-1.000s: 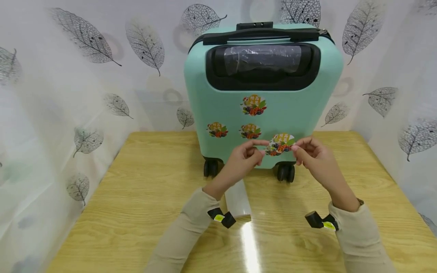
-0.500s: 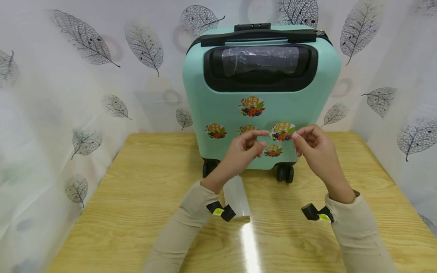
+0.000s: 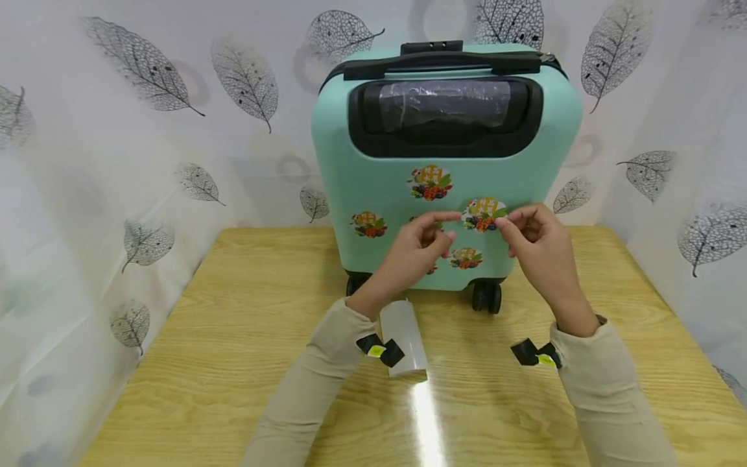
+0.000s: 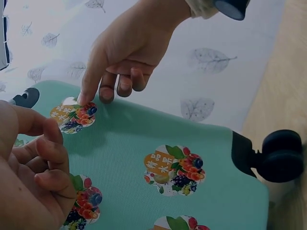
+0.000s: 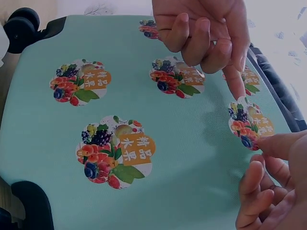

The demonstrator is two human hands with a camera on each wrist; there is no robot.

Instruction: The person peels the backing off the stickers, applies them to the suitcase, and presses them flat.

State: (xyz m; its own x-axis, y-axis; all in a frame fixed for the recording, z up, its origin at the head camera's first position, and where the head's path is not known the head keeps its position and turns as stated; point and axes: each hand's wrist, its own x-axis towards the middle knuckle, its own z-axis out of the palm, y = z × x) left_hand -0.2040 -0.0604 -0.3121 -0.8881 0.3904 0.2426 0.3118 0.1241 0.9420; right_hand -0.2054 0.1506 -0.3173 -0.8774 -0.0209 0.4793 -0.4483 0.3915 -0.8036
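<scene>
A fruit-print sticker [image 3: 484, 214] is at the front of an upright mint-green suitcase [image 3: 373, 175]. My right hand [image 3: 541, 250] pinches its right edge, the thumb on the printed face in the right wrist view. From the other side, my left hand [image 3: 411, 256] reaches in with a straight index finger, its tip right at the sticker's left edge. The left thumb stands apart and the other left fingers are bent. Several matching stickers lie on the case, among them an upper one [image 3: 430, 182], a left one [image 3: 369, 224] and a lower right one [image 3: 466, 258]. My left hand partly hides two more.
A white curved sheet or roll [image 3: 405, 340] lies on the wooden table [image 3: 262, 311], below my left wrist. The suitcase stands on black wheels [image 3: 487, 297] near the back edge. A leaf-patterned cloth [image 3: 245, 175] hangs behind and at both sides.
Both hands have moved upward with the sticker, from over the lower right sticker to above it. That lower sticker now shows fully, while the middle one is more covered by my left hand.
</scene>
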